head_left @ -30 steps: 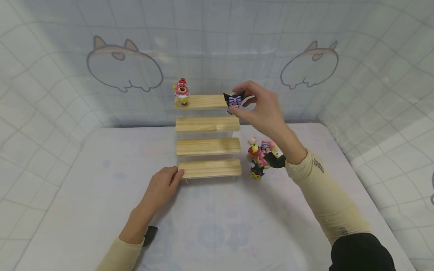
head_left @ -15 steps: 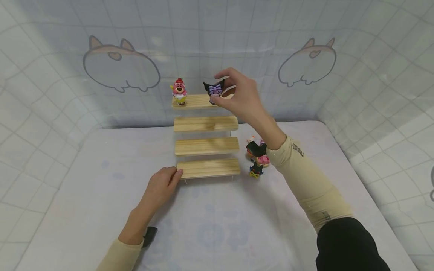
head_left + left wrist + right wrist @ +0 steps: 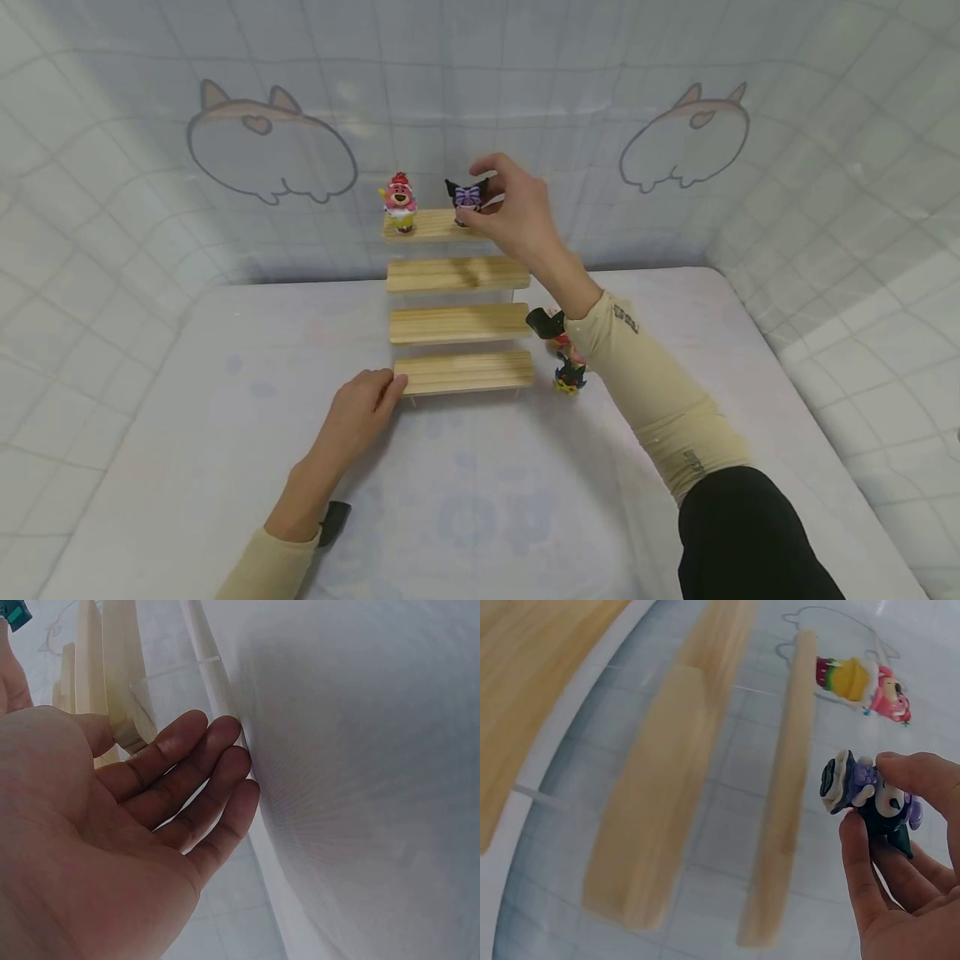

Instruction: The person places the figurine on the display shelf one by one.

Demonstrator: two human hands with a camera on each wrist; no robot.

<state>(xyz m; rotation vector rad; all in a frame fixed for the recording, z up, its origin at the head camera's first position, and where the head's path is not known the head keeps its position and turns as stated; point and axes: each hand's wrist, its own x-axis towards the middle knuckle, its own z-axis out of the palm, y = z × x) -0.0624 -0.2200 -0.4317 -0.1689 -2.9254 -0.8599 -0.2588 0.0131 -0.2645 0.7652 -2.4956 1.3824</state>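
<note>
Fingers of the left hand (image 3: 358, 410) lie relaxed on the table (image 3: 225, 400), touching the lowest step of the wooden stand (image 3: 459, 323). Beside the stand, small figures (image 3: 566, 367) are partly hidden behind the right forearm. Farther, the right hand (image 3: 517, 218) pinches the black figure (image 3: 467, 198) over the top step, near the pink figure (image 3: 401, 201) standing there.

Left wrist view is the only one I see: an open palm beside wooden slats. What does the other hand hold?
Observer: The right hand pinches a small black and purple figure at the top shelf.
Operator: Is that shelf otherwise bare?
Observer: No, a pink figure stands at its left end.
Operator: Where does the left hand rest?
Observer: The left hand touches the left end of the lowest shelf.
</note>
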